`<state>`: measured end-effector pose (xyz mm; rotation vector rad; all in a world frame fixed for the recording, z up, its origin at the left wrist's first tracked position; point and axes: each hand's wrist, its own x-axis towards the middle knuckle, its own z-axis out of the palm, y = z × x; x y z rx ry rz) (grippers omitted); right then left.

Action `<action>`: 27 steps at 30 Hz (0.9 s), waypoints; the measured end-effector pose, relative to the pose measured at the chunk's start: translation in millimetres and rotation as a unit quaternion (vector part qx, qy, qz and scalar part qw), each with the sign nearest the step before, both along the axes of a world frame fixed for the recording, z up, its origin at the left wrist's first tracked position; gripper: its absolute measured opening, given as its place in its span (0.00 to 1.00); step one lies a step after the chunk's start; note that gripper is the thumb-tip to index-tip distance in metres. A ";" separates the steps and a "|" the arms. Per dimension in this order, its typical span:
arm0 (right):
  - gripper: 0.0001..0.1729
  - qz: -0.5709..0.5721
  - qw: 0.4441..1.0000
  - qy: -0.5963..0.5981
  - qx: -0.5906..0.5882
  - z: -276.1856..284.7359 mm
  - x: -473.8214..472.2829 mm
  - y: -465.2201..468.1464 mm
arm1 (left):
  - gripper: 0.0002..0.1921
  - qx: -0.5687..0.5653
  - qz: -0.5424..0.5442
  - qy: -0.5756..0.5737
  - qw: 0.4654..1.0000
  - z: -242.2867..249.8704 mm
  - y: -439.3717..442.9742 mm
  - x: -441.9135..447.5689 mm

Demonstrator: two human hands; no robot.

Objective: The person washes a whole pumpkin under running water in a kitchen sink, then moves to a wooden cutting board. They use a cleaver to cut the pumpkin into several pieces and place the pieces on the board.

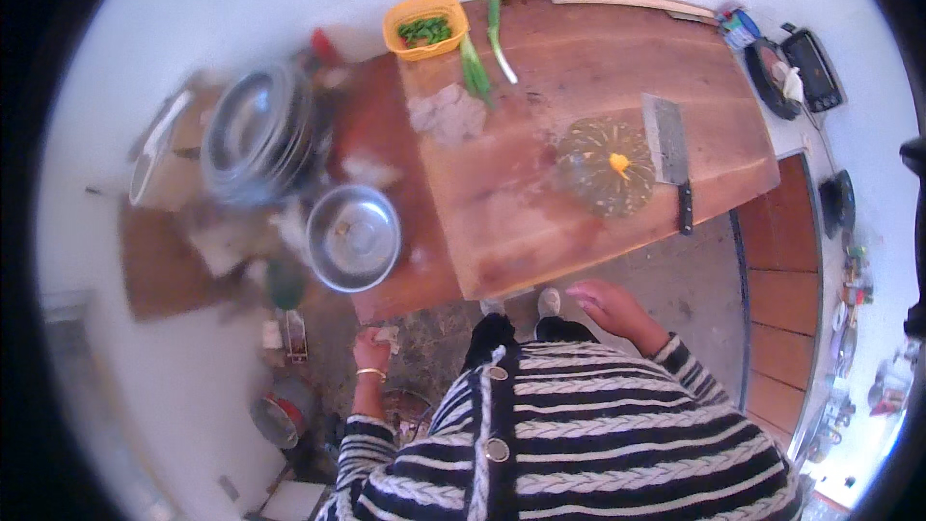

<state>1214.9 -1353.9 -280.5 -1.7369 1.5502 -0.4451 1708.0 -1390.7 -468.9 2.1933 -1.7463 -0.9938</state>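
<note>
My left hand, with a bracelet at its wrist, grips a crumpled pale cloth or tissue beside the table's front edge. Off the front edge of the wooden board hangs my right hand, empty, its fingers loosely extended. A mottled green pumpkin with a bright orange-yellow stem spot rests on the large wooden cutting board. To its right lies a cleaver, its black handle reaching the board's front edge. A metal basin stands left of the board, with small bits inside.
At the back, a yellow plastic basket holds green leaves, near scallions and a greyish crumpled cloth. Stacked metal basins stand at left. A black pan sits on the right-hand counter, above a brown cabinet.
</note>
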 end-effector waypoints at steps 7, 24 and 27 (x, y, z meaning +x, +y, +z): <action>0.15 -0.085 0.996 -0.037 -0.015 10.6 -18.4 -8.7 | 0.11 -0.081 0.053 0.104 0.990 27.0 -48.9 -53.8; 0.36 -0.330 0.911 0.149 -0.198 -59.9 -242.2 -28.7 | 0.21 -0.212 -0.007 0.182 0.960 123.9 -91.7 -231.2; 0.41 -0.345 0.928 0.115 -0.077 -77.2 -263.3 -34.5 | 0.20 -0.188 -0.033 0.252 0.949 150.5 -112.4 -309.6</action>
